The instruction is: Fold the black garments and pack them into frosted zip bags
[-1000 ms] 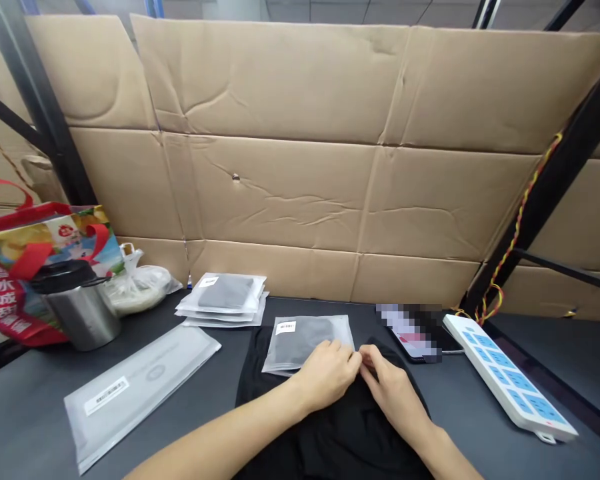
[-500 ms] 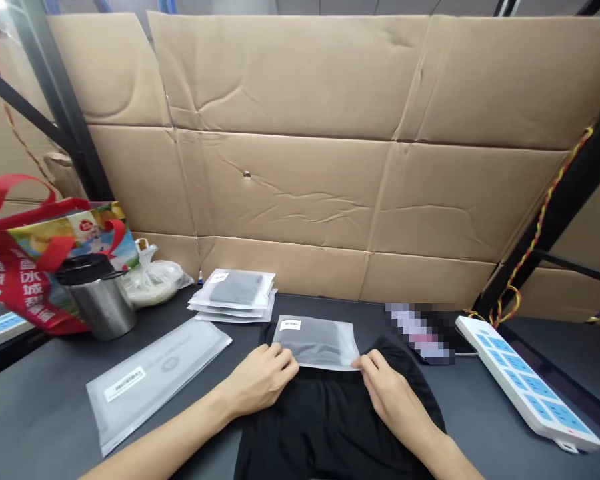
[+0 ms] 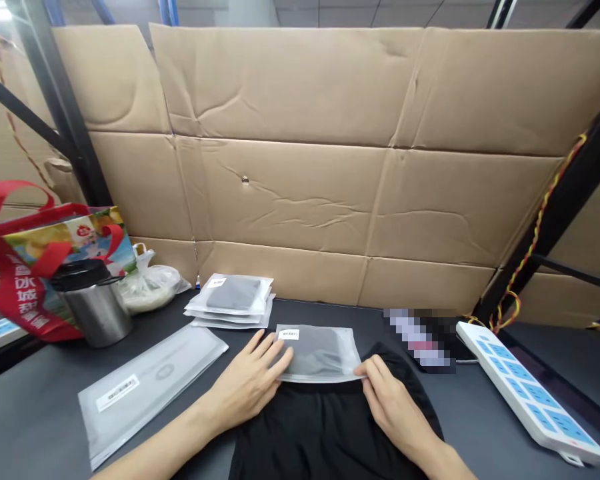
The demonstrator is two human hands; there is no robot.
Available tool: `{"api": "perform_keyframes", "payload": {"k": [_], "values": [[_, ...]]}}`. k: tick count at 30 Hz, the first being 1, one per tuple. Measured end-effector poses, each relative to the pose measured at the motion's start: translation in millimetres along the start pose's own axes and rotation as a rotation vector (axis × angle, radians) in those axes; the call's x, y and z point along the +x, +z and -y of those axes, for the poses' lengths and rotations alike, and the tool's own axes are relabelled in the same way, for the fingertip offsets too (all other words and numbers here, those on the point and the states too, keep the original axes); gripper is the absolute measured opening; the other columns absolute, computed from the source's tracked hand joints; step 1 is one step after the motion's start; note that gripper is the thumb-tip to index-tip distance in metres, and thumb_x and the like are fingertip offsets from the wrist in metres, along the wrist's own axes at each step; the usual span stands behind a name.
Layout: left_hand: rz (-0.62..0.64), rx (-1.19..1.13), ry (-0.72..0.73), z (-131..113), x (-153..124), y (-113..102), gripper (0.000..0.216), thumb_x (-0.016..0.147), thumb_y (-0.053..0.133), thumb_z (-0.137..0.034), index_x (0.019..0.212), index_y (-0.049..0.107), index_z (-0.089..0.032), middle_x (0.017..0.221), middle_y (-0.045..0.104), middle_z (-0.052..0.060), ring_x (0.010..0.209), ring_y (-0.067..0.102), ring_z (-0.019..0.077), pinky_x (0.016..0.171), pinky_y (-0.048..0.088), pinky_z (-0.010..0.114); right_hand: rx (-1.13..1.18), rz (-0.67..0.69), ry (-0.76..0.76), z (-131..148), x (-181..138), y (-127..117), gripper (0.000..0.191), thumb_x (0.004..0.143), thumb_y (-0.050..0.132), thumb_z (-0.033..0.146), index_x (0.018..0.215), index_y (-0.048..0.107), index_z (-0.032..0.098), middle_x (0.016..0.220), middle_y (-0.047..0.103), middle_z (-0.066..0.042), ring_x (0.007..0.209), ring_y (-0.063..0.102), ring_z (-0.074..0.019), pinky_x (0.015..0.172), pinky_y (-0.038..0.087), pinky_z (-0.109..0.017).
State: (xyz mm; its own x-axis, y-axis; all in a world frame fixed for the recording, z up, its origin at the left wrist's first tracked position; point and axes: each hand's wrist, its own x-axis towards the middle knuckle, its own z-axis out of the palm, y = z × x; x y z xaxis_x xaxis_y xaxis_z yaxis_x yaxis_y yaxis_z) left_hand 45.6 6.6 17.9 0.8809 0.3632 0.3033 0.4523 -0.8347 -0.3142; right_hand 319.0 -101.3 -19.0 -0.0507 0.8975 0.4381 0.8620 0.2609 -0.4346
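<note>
Frosted packet (image 3: pixel 321 355) lies before us across the far end of the black fabric (image 3: pixel 325 427); our right hand (image 3: pixel 391 399) pinches its near right corner, while our left hand (image 3: pixel 246 381), loosely spread, touches its left side.

The bag (image 3: pixel 27 290) reads "冰城甜" in white, while barcode labels (image 3: pixel 287 335) on the pouches (image 3: pixel 323 353) are too small to read.

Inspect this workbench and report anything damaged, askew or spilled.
The cardboard panel looks damaged: creases run across it, and a small hole shows left of its middle. The long frosted packet lies slanted, while the smaller frosted bag between the left hand and right hand lies nearly straight. No visible spill.
</note>
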Motion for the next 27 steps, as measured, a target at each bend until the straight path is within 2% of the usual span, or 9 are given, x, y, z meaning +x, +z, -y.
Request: {"api": "perform_keyframes", "payload": {"k": [2,6,8,11,15,19,22,25,27], "values": [[0.006,-0.016,0.05,-7.3,10.6,7.8,0.054,0.087,0.048,-0.019,0.14,0.035,-0.015,0.141,0.045,0.014,0.132,0.034,0.0337,0.109,0.022,0.049,0.021,0.015,0.002,-1.9,-0.5,0.2,0.024,0.096,0.026,0.017,0.096,0.049,0.023,0.092,0.054,-0.005,0.075,0.062,-0.0175,0.071,0.052,-0.032],[0.017,-0.009,0.074,-13.0,32.9,26.9,0.058,0.085,0.041,-0.004,0.141,0.034,-0.011,0.142,0.046,0.014,0.133,0.037,0.0331,0.107,0.029,0.047,0.008,-0.042,0.054,-9.6,-2.6,5.9,0.026,0.097,0.029,0.025,0.112,0.05,0.021,0.11,0.057,-0.009,0.099,0.062,-0.0202,0.085,0.052,-0.035],[-0.024,-0.006,0.04,-5.5,44.9,30.0,0.058,0.084,0.035,0.003,0.141,0.035,-0.011,0.142,0.046,0.014,0.132,0.04,0.0305,0.105,0.033,0.043,-0.056,-0.053,0.127,-13.7,-3.9,7.7,0.042,0.096,0.037,0.036,0.133,0.04,0.016,0.134,0.048,-0.014,0.124,0.049,-0.0246,0.1,0.045,-0.04],[-0.091,-0.044,-0.018,16.1,62.9,27.5,0.057,0.086,0.031,0.005,0.14,0.037,-0.012,0.144,0.045,0.013,0.134,0.037,0.0279,0.108,0.031,0.043,-0.133,0.136,0.158,-12.9,-5.8,3.9,0.062,0.093,0.041,0.05,0.144,0.033,0.016,0.151,0.033,-0.01,0.14,0.026,-0.0267,0.114,0.029,-0.044],[-0.066,-0.115,-0.026,41.2,74.6,33.4,0.051,0.092,0.034,-0.002,0.14,0.04,-0.017,0.143,0.047,0.01,0.135,0.036,0.0257,0.11,0.028,0.044,-0.156,0.34,0.112,2.6,-9.9,-6.6,0.062,0.094,0.033,0.057,0.146,0.033,0.023,0.154,0.027,0.0,0.143,0.017,-0.024,0.117,0.022,-0.041],[-0.02,-0.153,-0.079,44.2,67.0,53.2,0.04,0.097,0.041,-0.025,0.137,0.044,-0.02,0.139,0.052,0.01,0.132,0.041,0.0282,0.107,0.033,0.047,-0.208,0.369,0.125,16.1,-18.1,-8.2,0.065,0.094,0.03,0.057,0.146,0.033,0.019,0.153,0.025,-0.001,0.142,0.018,-0.0265,0.116,0.024,-0.043],[0.003,-0.191,-0.138,39.2,58.6,56.9,0.052,0.096,0.041,-0.046,0.139,0.041,-0.017,0.143,0.046,0.014,0.135,0.036,0.0337,0.106,0.031,0.054,-0.216,0.374,0.129,18.0,-22.0,-8.7,0.066,0.093,0.032,0.058,0.144,0.036,0.016,0.152,0.028,-0.004,0.141,0.021,-0.0284,0.115,0.025,-0.044],[0.002,-0.231,-0.182,35.3,49.1,42.6,0.05,0.099,0.035,-0.042,0.14,0.038,-0.015,0.147,0.038,0.015,0.137,0.031,0.0313,0.109,0.028,0.051,-0.179,0.339,0.14,17.4,-16.3,-15.1,0.065,0.091,0.039,0.059,0.141,0.043,0.017,0.149,0.036,-0.007,0.138,0.029,-0.0298,0.113,0.03,-0.044],[0.002,-0.269,-0.22,33.6,38.5,29.1,0.039,0.1,0.032,-0.033,0.132,0.046,-0.017,0.141,0.047,0.013,0.131,0.041,0.0266,0.107,0.033,0.043,-0.156,0.251,0.149,17.4,-4.6,-19.9,0.057,0.092,0.041,0.055,0.135,0.05,0.018,0.142,0.047,-0.01,0.132,0.041,-0.0289,0.108,0.036,-0.042]]}}
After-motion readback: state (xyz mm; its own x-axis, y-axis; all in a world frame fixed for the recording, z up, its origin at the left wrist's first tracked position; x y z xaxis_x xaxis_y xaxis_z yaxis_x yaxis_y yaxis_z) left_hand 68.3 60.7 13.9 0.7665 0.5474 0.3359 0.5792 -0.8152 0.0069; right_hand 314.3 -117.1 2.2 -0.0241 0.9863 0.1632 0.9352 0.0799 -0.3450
